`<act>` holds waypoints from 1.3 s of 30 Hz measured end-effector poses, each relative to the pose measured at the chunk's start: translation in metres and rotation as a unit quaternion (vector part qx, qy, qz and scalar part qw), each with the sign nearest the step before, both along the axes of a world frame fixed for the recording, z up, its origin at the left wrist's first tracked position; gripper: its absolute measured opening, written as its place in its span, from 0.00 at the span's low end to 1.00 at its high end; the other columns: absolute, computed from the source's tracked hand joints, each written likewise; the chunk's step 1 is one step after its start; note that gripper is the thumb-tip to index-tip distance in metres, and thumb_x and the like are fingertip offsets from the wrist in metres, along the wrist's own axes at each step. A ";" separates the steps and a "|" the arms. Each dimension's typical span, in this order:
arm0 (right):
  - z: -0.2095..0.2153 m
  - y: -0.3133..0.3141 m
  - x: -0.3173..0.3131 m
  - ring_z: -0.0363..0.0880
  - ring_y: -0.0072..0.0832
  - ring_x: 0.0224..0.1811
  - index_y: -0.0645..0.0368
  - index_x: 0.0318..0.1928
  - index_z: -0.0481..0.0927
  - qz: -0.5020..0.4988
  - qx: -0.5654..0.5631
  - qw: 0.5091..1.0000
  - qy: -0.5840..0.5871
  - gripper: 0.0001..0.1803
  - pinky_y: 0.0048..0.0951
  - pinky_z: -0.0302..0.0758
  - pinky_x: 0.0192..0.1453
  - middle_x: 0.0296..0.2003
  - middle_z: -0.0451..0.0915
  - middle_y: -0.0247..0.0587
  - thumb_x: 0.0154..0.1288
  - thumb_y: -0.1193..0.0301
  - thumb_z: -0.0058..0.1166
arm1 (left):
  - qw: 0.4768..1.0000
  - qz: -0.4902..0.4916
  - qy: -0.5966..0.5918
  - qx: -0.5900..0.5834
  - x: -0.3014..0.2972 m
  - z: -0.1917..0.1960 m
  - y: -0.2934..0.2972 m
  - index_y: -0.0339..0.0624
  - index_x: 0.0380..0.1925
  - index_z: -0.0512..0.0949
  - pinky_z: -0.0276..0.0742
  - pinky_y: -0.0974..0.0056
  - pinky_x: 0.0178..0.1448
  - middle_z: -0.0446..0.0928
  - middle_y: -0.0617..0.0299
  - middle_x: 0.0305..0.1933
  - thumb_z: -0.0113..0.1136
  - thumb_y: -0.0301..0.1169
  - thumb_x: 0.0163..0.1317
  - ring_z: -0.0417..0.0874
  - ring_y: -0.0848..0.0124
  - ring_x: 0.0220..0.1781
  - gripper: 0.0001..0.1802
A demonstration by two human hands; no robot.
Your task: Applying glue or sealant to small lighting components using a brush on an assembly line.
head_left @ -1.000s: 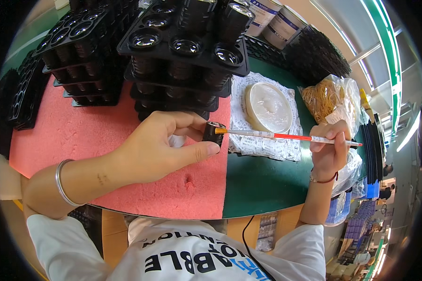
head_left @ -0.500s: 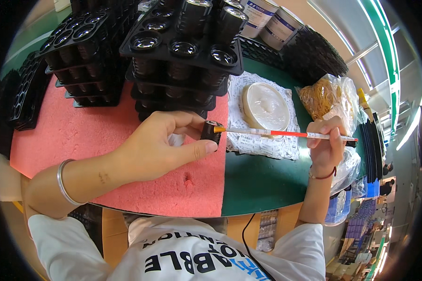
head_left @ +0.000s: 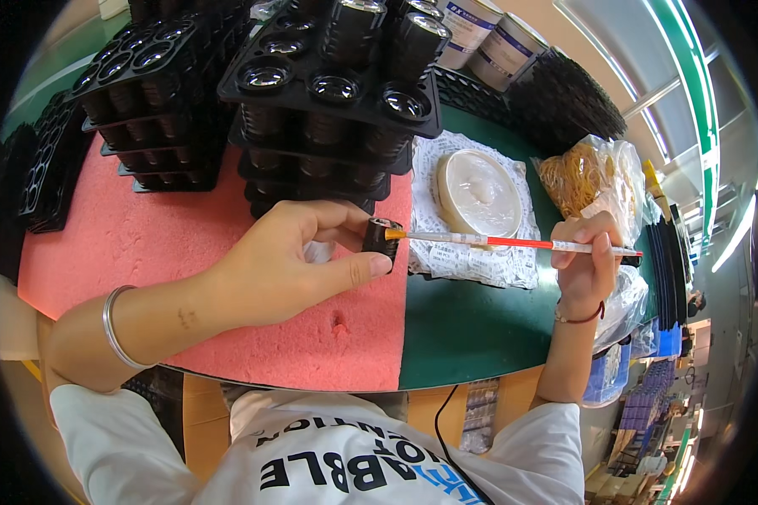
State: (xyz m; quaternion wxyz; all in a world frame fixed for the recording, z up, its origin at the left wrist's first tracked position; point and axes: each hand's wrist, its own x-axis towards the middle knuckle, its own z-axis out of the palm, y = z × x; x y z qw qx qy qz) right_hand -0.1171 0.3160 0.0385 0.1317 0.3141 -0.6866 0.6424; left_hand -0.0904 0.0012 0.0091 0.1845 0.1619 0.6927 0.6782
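Between the thumb and fingers of my left hand [head_left: 299,252] is a small black cylindrical part [head_left: 380,244], held over the pink foam mat [head_left: 328,337]. Something whitish shows inside that hand's curl, too hidden to name. My right hand [head_left: 588,252] is closed around the rear of a slim paintbrush [head_left: 514,242] with a red and white handle. The brush lies nearly level, and its tan bristles touch the top rim of the black part. Beyond the brush, a round pale dish [head_left: 480,194] covered in clear film rests on a sheet of printed paper [head_left: 429,156].
Stacked black trays [head_left: 328,109] of lens-topped cylinders rise just behind my left hand, with another tray stack [head_left: 156,109] further left. Two metal cans [head_left: 505,50] stand at the back. A clear bag of yellow rubber bands [head_left: 581,177] lies on the right of the green tabletop [head_left: 472,328].
Hardly anything differs. The black part and the brush tip have shifted very slightly, with both hands keeping their grip and the bristles still on the rim.
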 end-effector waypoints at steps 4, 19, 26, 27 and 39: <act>0.000 0.001 -0.001 0.72 0.23 0.16 0.62 0.27 0.71 0.007 0.008 1.000 0.006 0.16 0.20 0.67 0.23 0.15 0.73 0.41 0.64 0.62 0.42 | 1.000 -0.002 -0.018 -0.001 0.000 0.003 0.000 0.34 0.41 0.75 0.69 0.74 0.35 0.78 0.63 0.35 0.60 0.34 0.55 0.71 0.83 0.30 0.17; 0.000 -0.001 -0.001 0.68 0.21 0.15 0.60 0.28 0.69 0.007 0.025 1.000 0.015 0.16 0.21 0.62 0.22 0.15 0.72 0.39 0.66 0.62 0.39 | 1.000 0.003 -0.006 -0.005 0.000 -0.001 -0.001 0.34 0.41 0.75 0.67 0.75 0.34 0.77 0.63 0.35 0.60 0.34 0.55 0.69 0.84 0.30 0.17; 0.000 0.002 -0.001 0.66 0.20 0.15 0.58 0.29 0.69 0.009 0.047 0.999 0.020 0.15 0.22 0.60 0.23 0.15 0.71 0.37 0.67 0.61 0.37 | 1.000 0.001 -0.016 0.002 0.000 0.001 0.000 0.33 0.41 0.74 0.68 0.74 0.35 0.77 0.63 0.35 0.60 0.34 0.55 0.69 0.83 0.30 0.18; 0.000 0.002 -0.001 0.66 0.20 0.15 0.58 0.29 0.69 0.009 0.047 0.999 0.021 0.15 0.22 0.60 0.23 0.15 0.71 0.37 0.67 0.61 0.37 | 1.000 0.002 -0.013 0.003 0.000 0.001 0.000 0.33 0.41 0.74 0.68 0.74 0.35 0.77 0.63 0.35 0.60 0.34 0.55 0.69 0.83 0.30 0.17; -0.001 0.001 -0.002 0.72 0.24 0.16 0.64 0.26 0.72 -0.003 0.018 1.000 0.015 0.17 0.21 0.66 0.22 0.16 0.73 0.42 0.63 0.62 0.44 | 1.000 0.005 -0.002 0.014 0.000 -0.004 0.002 0.34 0.40 0.74 0.65 0.76 0.30 0.77 0.66 0.34 0.60 0.33 0.55 0.66 0.85 0.26 0.16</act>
